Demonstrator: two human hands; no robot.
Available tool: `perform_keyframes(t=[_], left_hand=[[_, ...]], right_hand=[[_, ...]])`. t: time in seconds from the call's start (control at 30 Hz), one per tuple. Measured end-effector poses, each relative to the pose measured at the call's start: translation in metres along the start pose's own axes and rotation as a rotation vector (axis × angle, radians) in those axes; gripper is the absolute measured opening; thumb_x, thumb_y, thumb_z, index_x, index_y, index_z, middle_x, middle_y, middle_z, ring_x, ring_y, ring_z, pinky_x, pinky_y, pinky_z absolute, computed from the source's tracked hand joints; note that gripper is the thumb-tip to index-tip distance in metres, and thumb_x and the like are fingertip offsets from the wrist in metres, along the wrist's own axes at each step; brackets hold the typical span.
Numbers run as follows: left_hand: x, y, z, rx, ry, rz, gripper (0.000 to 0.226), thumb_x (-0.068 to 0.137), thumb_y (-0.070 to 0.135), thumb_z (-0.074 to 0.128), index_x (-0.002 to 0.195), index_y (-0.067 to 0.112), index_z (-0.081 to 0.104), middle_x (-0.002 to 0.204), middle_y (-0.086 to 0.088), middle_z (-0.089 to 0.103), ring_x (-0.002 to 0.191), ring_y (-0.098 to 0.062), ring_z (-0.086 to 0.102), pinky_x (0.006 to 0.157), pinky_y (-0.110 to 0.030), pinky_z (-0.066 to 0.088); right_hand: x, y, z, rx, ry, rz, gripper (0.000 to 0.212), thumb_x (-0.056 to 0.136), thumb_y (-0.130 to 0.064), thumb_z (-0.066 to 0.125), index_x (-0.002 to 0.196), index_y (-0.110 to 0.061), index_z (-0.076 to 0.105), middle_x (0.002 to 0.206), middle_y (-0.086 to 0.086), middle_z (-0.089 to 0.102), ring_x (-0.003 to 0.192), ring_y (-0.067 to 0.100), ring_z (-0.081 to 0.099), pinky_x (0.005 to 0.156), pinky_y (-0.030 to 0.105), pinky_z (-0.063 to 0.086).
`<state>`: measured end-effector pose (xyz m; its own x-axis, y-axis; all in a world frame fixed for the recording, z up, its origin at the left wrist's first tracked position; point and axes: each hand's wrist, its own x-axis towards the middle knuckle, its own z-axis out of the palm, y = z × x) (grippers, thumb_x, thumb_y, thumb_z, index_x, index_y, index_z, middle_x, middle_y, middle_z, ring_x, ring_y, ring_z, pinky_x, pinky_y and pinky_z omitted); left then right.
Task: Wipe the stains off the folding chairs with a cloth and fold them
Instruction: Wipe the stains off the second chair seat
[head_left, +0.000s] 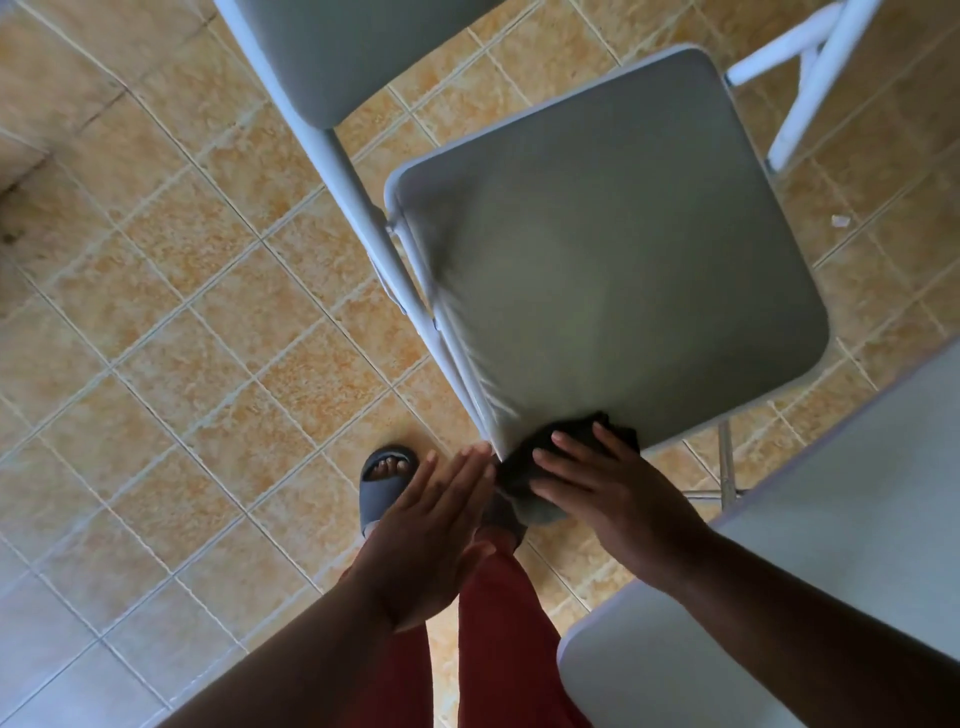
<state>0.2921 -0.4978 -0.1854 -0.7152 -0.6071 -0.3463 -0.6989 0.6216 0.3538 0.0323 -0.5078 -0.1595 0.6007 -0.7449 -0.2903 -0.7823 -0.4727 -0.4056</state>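
Note:
A grey folding chair seat (613, 249) on a white metal frame (363, 197) stands unfolded in front of me. Its grey backrest (332, 52) is at the top of the view. A dark cloth (519, 470) lies bunched over the near corner of the seat. My right hand (608, 488) presses flat on the cloth with fingers spread. My left hand (436, 525) is open and flat, its fingertips at the same seat corner, just left of the cloth.
Another grey seat or panel (831, 571) fills the lower right. A white chair frame (810, 67) shows at the top right. The floor is tan tile (182, 338). My slippered foot (384, 483) and red trousers (498, 623) are below the seat corner.

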Motion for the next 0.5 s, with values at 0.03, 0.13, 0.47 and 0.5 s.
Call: perform_keyframes(t=[0.03,0.13,0.47,0.5], left_hand=[[0.006,-0.002,-0.003,0.002,0.01,-0.032,0.073,0.097,0.047,0.041,0.153,0.006,0.019,0.161,-0.016,0.017,0.15,-0.031,0.015,0.117,-0.048,0.018],[0.034,-0.009,-0.016,0.037,0.025,-0.056,0.071,0.096,0.048,0.033,0.152,0.005,0.02,0.16,-0.016,0.015,0.149,-0.031,0.015,0.117,-0.049,0.017],[0.098,-0.016,-0.028,0.065,0.028,-0.113,0.08,0.092,0.045,0.048,0.153,0.003,0.018,0.162,-0.016,0.013,0.15,-0.031,0.011,0.121,-0.05,0.016],[0.097,-0.015,-0.027,0.055,0.029,-0.118,0.079,0.093,0.045,0.045,0.154,0.004,0.017,0.162,-0.016,0.013,0.151,-0.031,0.01,0.121,-0.051,0.016]], right_hand=[[-0.006,0.006,-0.005,0.03,-0.009,-0.025,0.045,0.084,-0.002,0.043,0.119,-0.021,0.065,0.132,0.003,0.06,0.129,0.024,0.049,0.102,0.055,0.041],[-0.01,0.038,-0.038,0.137,0.049,0.029,0.058,0.074,0.014,0.056,0.122,-0.017,0.064,0.13,0.005,0.061,0.124,0.021,0.054,0.097,0.047,0.049],[0.035,0.194,-0.098,-0.086,0.419,0.762,0.044,0.093,-0.009,0.039,0.135,-0.018,0.052,0.135,0.019,0.053,0.122,0.04,0.05,0.102,0.049,0.042],[0.038,0.184,-0.079,-0.107,0.39,0.833,0.045,0.093,-0.005,0.039,0.135,-0.017,0.051,0.139,0.019,0.05,0.126,0.042,0.046,0.101,0.052,0.041]])
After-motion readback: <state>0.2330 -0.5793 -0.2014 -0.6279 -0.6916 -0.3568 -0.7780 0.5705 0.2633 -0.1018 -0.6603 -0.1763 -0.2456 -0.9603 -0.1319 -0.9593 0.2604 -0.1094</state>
